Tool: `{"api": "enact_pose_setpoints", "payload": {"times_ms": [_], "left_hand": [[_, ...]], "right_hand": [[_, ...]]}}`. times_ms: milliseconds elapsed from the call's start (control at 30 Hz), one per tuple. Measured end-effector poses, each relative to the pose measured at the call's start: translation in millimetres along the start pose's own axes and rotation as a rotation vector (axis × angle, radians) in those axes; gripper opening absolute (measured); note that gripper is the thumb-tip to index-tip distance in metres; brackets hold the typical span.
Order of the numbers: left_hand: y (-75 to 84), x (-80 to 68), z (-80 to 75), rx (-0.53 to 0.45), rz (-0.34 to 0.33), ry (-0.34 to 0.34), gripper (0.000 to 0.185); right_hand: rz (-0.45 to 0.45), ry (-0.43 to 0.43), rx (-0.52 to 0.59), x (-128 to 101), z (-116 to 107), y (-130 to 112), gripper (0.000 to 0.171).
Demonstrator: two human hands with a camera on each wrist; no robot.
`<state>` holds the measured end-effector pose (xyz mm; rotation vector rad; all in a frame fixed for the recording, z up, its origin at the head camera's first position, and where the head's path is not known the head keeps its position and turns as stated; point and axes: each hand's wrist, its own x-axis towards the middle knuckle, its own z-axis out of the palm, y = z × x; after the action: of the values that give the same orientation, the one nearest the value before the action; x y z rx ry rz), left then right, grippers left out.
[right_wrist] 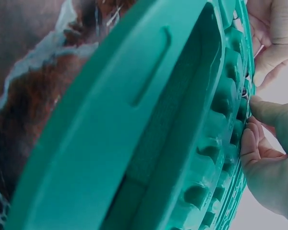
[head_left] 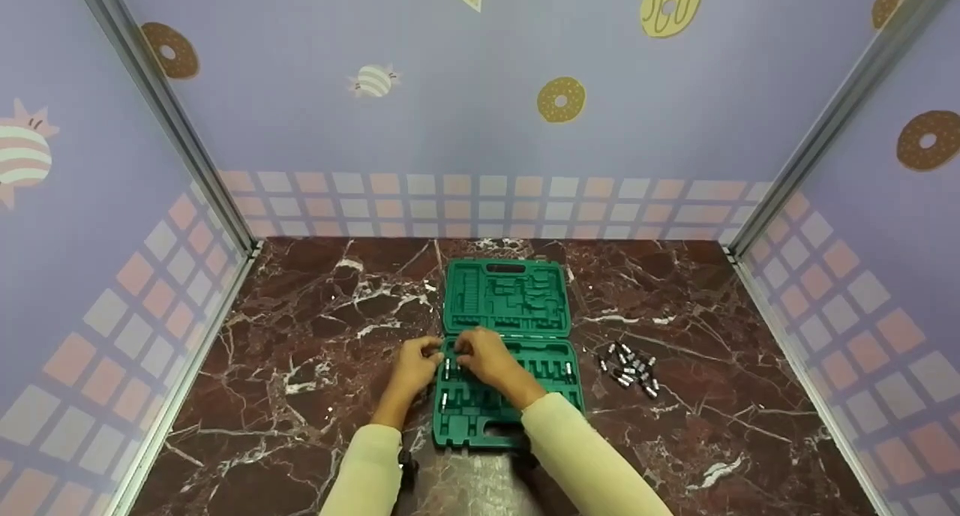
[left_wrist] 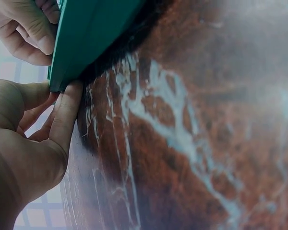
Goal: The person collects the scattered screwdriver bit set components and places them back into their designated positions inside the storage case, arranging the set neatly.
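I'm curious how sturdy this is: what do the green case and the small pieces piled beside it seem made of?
The green case: probably moulded plastic, satin, given its even colour and rounded hollows. The small pieces: likely polished metal, from their silvery glints.

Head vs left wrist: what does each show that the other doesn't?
Only head: the moulded recesses inside the green case, a seated metal piece near its left edge, the heap of loose metal pieces to its right, the cream sleeves and the donut pictures on the walls.

Only left wrist: a close side-on look at the case's outer wall, right above the tabletop.

Both: the case, the left hand, the right hand, the marbled tabletop and some pale wall squares.
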<state>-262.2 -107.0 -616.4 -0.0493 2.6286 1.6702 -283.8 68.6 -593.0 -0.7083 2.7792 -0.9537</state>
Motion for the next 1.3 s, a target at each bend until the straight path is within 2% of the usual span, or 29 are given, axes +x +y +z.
{"api": "enact_pose_setpoints", "payload": {"times_ms": [133, 467, 733, 833, 1000, 1300], "left_hand": [[-0.2, -1.6, 1.1, -0.011, -0.02, -0.009, 0.025], [0.2, -2.6, 1.0, 0.009, -0.001, 0.0, 0.025], [-0.6, -1.4, 0.8, 0.009, 0.013, 0.0, 0.024], [-0.3, -0.7, 0.2, 0.028, 0.015, 0.01, 0.024], [1.7, -1.1, -0.3, 0.005, -0.014, 0.002, 0.025], [2.1, -2.0, 0.7, 0.003, -0.027, 0.004, 0.025]], "right_hand": [[0.016, 0.003, 0.035, -5.5, -2.6, 0.4, 0.011], [0.015, 0.047, 0.092, -18.8, -17.4, 1.4, 0.013], [0.012, 0.071, 0.184, -33.2, -30.2, 3.7, 0.02], [-0.004, 0.091, 0.204, -39.7, -36.8, 4.4, 0.02], [-0.032, 0.12, 0.245, -50.6, -48.5, 10.6, 0.022], [-0.018, 0.204, 0.29, -73.0, -67.5, 24.2, 0.021]]}}
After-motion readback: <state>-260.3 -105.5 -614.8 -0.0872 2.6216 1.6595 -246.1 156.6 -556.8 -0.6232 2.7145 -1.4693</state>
